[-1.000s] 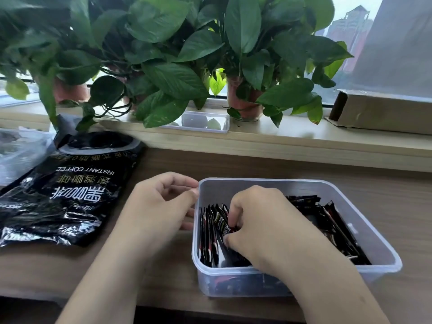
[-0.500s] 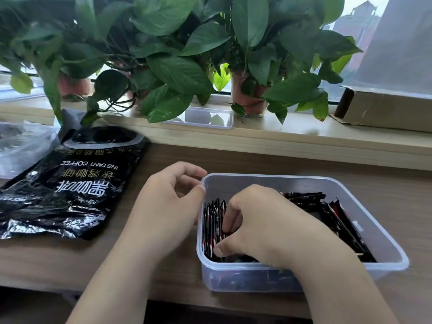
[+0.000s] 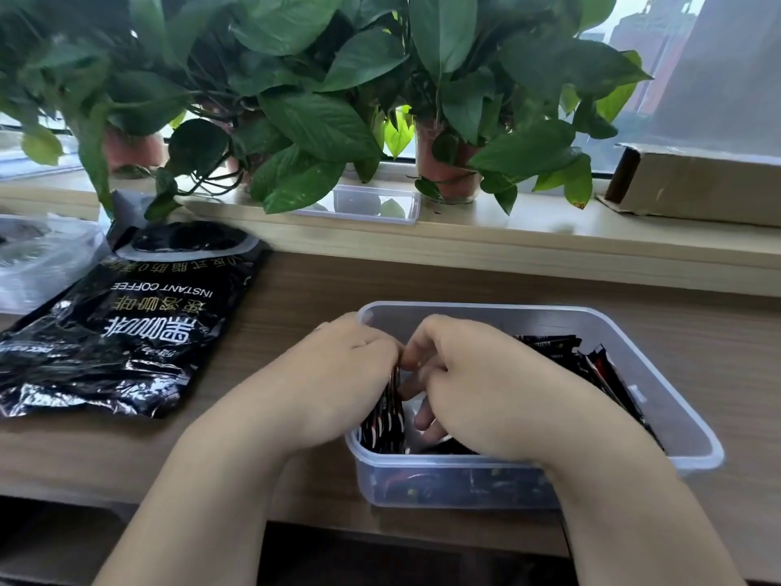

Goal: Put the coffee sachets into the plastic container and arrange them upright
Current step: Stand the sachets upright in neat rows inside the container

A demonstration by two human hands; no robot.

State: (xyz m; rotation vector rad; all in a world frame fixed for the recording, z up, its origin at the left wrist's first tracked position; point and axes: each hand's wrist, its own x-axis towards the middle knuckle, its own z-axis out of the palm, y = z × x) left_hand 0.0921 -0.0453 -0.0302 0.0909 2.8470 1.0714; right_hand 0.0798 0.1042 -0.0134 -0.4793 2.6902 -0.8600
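Long brown wooden desk (image 3: 422, 281) is running under a pale windowsill (image 3: 549, 238).

Leafy green potted plants (image 3: 312, 120) are crowding the sill, with leaves hanging over the desk edge.

Large glossy black instant-coffee bag (image 3: 139, 327) is lying flat on the desk, left of the work, well apart from the container.

Clear rectangular plastic container (image 3: 528, 321) is sitting on the desk near its front edge, with both hands reaching inside.

Brown cardboard box (image 3: 697, 188) is resting on the sill at far right.

Left hand (image 3: 338, 374) is reaching over the container's left rim, its fingers curling round a bundle of upright sachets.

Right hand (image 3: 477, 387) is dipping in just beside it. Its fingers are curling down into the gap next to that bundle, and it cannot be told whether they are pinching anything.

Black coffee sachets (image 3: 386, 425) are standing upright against the left wall. More are leaning at a tilt along the right side, all inside the container.
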